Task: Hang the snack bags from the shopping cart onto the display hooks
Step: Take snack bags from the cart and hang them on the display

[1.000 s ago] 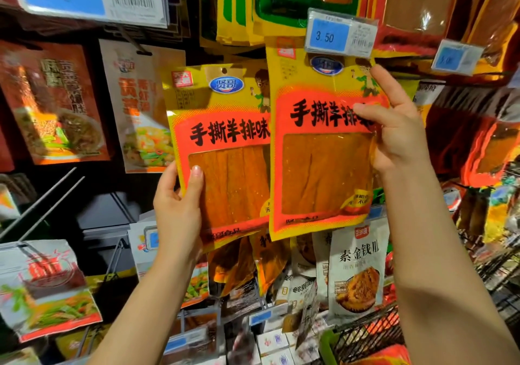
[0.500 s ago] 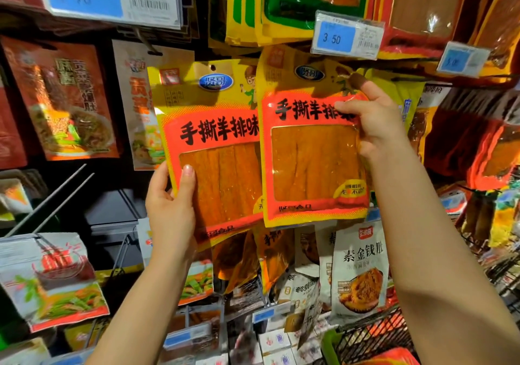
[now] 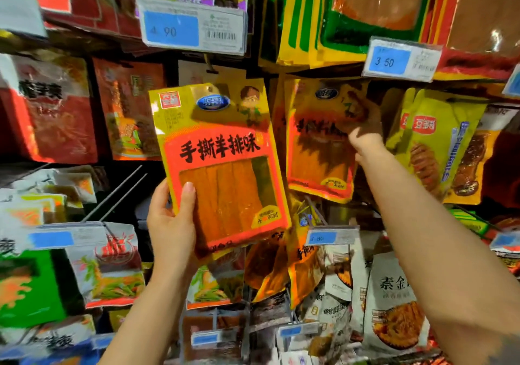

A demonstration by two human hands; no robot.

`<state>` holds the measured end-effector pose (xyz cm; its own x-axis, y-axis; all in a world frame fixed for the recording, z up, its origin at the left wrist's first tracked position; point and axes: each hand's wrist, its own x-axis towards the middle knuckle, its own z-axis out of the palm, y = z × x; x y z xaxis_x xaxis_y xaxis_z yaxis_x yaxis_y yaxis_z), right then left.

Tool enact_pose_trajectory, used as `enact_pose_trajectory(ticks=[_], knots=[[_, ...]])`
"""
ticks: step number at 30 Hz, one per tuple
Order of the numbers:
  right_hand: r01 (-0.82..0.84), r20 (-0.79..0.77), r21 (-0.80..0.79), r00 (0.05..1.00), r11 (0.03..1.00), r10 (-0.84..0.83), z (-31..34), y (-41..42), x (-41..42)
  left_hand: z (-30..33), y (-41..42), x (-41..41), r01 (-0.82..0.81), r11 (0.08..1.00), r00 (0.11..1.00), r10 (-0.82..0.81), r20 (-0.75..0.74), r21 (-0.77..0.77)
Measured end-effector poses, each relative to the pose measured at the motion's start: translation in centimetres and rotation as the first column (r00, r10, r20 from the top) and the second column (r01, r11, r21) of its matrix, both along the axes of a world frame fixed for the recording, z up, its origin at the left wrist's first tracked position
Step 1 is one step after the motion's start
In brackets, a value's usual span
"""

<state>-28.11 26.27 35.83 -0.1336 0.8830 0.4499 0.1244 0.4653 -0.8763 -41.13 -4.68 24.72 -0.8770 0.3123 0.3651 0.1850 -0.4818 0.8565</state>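
Holding the near snack bag (image 3: 222,167) upright in front of the rack, my left hand (image 3: 171,221) grips its lower left corner, thumb laid over the clear window and the other fingers behind the pack. Half a second ago this bag overlapped its twin; now the two are well apart, with a dark gap of rack between them. My right hand (image 3: 363,128) has pushed the second snack bag (image 3: 318,145) deeper and higher, under the 3.50 price tag (image 3: 402,60), where it sits in shadow and blurred. The fingers are curled round that bag's upper right edge, but I cannot tell whether its hang hole has met a hook. Earlier the right-hand bag was bright and in front of the left one; now it lies behind and to the right, partly dimmed. My view has tilted up since then: the 4.90 price tag (image 3: 194,26) has dropped from the top edge to well inside the frame, and the green-edged packs (image 3: 351,7) above fill more of the top. A pair of bare hook prongs (image 3: 118,193) slants out left of my left hand. Yellow packs (image 3: 430,145) hang just right of my right wrist, and white packs (image 3: 394,302) hang lower right, between my forearms and beyond.
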Motion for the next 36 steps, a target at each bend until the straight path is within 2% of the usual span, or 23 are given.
enact_pose_trajectory(ticks=[2,7,8,10,11,13,14,15,17,20,23,28,31,33,34,36], knots=[[0.090,0.087,0.140,0.991,0.986,-0.103,-0.8,0.3,0.3,0.2,0.2,0.2,0.014,1.000,1.000,-0.014,-0.009,-0.009],[0.076,-0.093,0.032,0.993,0.997,-0.073,-0.9,-3.3,1.8,0.5,1.3,1.2,0.093,0.996,0.996,-0.093,0.020,0.000],[0.046,-0.076,0.020,0.996,0.999,-0.045,-1.0,-4.5,2.6,0.4,1.6,1.4,0.123,0.992,0.992,-0.123,0.031,0.004],[-0.133,0.011,0.045,0.991,0.990,0.133,-1.4,-7.5,4.6,0.2,2.5,2.3,0.200,0.980,0.978,-0.200,0.063,0.014],[-0.275,0.056,0.070,0.961,0.959,0.271,-1.7,-9.1,5.5,0.2,3.1,2.9,0.236,0.972,0.969,-0.237,0.073,0.021],[-0.526,0.190,0.107,0.844,0.844,0.502,-2.6,-12.2,6.8,0.4,4.4,4.3,0.288,0.957,0.954,-0.289,0.076,0.029],[-0.578,0.232,0.117,0.807,0.808,0.544,-3.0,-12.9,7.1,0.5,5.1,5.0,0.313,0.949,0.946,-0.314,0.082,0.034],[-0.576,0.232,0.128,0.809,0.807,0.540,-3.5,-13.1,7.5,0.7,5.6,5.7,0.344,0.938,0.934,-0.347,0.088,0.041],[-0.520,0.110,0.131,0.854,0.844,0.509,-4.2,-13.0,8.6,0.9,6.6,6.8,0.406,0.913,0.912,-0.407,0.045,0.034],[-0.496,-0.131,-0.006,0.861,0.868,0.492,-4.8,-13.1,10.4,1.1,7.3,8.2,0.500,0.866,0.864,-0.499,-0.060,-0.013],[-0.466,-0.213,-0.062,0.870,0.883,0.444,-5.4,-13.3,11.6,1.1,7.5,9.0,0.548,0.835,0.828,-0.551,-0.107,-0.054],[-0.471,-0.327,-0.060,0.843,0.880,0.428,-4.7,-13.2,11.5,1.6,6.6,9.0,0.605,0.789,0.771,-0.613,-0.172,-0.102],[-0.463,-0.313,-0.027,0.845,0.886,0.432,-3.4,-12.8,11.4,1.4,5.5,7.9,0.484,0.861,0.814,-0.509,-0.280,-0.158],[-0.462,-0.301,0.009,0.845,0.887,0.443,-2.5,-12.4,11.7,0.6,4.8,6.1,0.210,0.964,0.876,-0.261,-0.407,-0.166],[-0.466,-0.294,0.030,0.841,0.884,0.454,-2.1,-12.3,11.8,0.1,4.4,4.9,0.045,0.986,0.871,-0.117,-0.476,-0.161],[-0.477,-0.287,0.062,0.833,0.877,0.473,-1.7,-12.1,12.2,-0.9,3.9,2.8,-0.223,0.964,0.762,0.079,-0.643,-0.145]])
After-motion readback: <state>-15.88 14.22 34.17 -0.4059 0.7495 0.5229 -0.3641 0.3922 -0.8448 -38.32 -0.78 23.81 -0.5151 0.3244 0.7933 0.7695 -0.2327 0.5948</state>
